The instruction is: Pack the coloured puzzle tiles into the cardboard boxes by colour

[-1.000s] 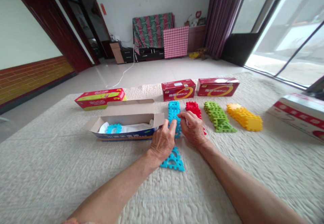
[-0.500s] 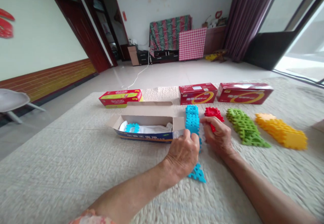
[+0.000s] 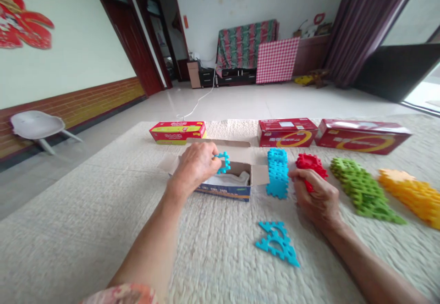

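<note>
My left hand (image 3: 197, 164) pinches a blue notched piece (image 3: 224, 163) above the open blue cardboard box (image 3: 223, 192), which has white cloth (image 3: 230, 179) inside. My right hand (image 3: 318, 198) is closed beside the red pieces (image 3: 311, 163), its fingertips close to the blue stack; what it holds, if anything, is hidden. The blue stack (image 3: 277, 175) lies just right of the box. Nearer to me, two blue triangular pieces (image 3: 278, 244) lie on the textured cover.
Green pieces (image 3: 364, 191) and yellow pieces (image 3: 415, 198) lie to the right. Behind stand a red and yellow box (image 3: 177, 132) and two dark red boxes (image 3: 287, 133) (image 3: 364, 135). A white chair (image 3: 37, 125) is on the floor at far left.
My left hand has moved left from the blue stack to over the open box and has taken hold of a blue piece. The camera view has shifted left.
</note>
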Available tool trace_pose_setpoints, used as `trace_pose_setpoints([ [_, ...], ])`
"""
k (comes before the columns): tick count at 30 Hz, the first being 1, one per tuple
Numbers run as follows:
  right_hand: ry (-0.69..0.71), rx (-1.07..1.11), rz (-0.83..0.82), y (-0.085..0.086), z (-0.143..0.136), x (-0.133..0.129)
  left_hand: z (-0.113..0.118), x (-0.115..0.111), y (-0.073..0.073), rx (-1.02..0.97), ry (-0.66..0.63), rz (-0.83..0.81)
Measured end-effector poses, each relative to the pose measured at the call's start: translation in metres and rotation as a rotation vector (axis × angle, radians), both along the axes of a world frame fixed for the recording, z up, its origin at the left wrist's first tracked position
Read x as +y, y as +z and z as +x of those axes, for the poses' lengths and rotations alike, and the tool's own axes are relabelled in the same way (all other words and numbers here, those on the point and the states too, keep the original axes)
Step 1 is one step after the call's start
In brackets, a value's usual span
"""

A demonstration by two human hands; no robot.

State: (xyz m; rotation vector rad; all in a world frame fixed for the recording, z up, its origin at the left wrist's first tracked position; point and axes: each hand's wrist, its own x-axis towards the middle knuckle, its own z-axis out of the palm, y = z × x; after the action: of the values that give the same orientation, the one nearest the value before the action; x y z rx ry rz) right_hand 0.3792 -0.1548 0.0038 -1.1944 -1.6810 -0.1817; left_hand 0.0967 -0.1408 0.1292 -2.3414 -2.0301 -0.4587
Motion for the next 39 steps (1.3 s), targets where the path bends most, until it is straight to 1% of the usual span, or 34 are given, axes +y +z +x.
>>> trace_pose_setpoints([
  [1, 0.004, -0.007, -0.002, 0.000, 0.000, 0.000, -0.008, 0.007, -0.003, 0.013, 0.005, -0.058],
  [3, 0.009, -0.012, 0.006, 0.000, 0.000, 0.000, -0.018, 0.016, -0.012, 0.062, -0.019, -0.148],
  [7, 0.007, -0.029, 0.032, 0.000, 0.000, 0.000, -0.016, 0.018, -0.025, 0.197, -0.041, -0.227],
  [11, 0.026, -0.034, 0.039, 0.000, 0.000, 0.000, -0.012, 0.016, -0.032, 0.264, -0.027, -0.250],
  [16, 0.043, -0.019, 0.030, -0.003, 0.000, 0.002, -0.015, 0.019, -0.039, 0.295, -0.031, -0.230],
  [20, 0.045, -0.017, 0.015, -0.004, 0.000, 0.002, -0.018, 0.023, -0.043, 0.287, -0.032, -0.238],
  [23, 0.041, -0.015, 0.004, -0.004, 0.000, 0.002, -0.020, 0.025, -0.046, 0.261, -0.059, -0.216],
  [25, 0.041, -0.020, -0.003, -0.003, -0.001, 0.001, -0.021, 0.026, -0.046, 0.240, -0.077, -0.201],
  [27, 0.041, -0.027, -0.007, -0.002, 0.000, 0.001, -0.022, 0.026, -0.043, 0.208, -0.102, -0.199],
  [31, 0.037, -0.035, -0.022, -0.003, 0.000, 0.000, -0.030, 0.022, -0.028, 0.129, -0.121, -0.171],
  [34, 0.030, -0.043, -0.025, -0.004, 0.000, 0.001, -0.037, 0.019, -0.020, 0.087, -0.168, -0.217],
  [36, 0.031, -0.045, -0.019, -0.004, 0.000, 0.001, -0.040, 0.020, -0.020, 0.056, -0.247, -0.292],
  [39, 0.045, -0.046, -0.017, -0.004, 0.000, 0.001, -0.043, 0.025, -0.027, 0.002, -0.323, -0.407],
])
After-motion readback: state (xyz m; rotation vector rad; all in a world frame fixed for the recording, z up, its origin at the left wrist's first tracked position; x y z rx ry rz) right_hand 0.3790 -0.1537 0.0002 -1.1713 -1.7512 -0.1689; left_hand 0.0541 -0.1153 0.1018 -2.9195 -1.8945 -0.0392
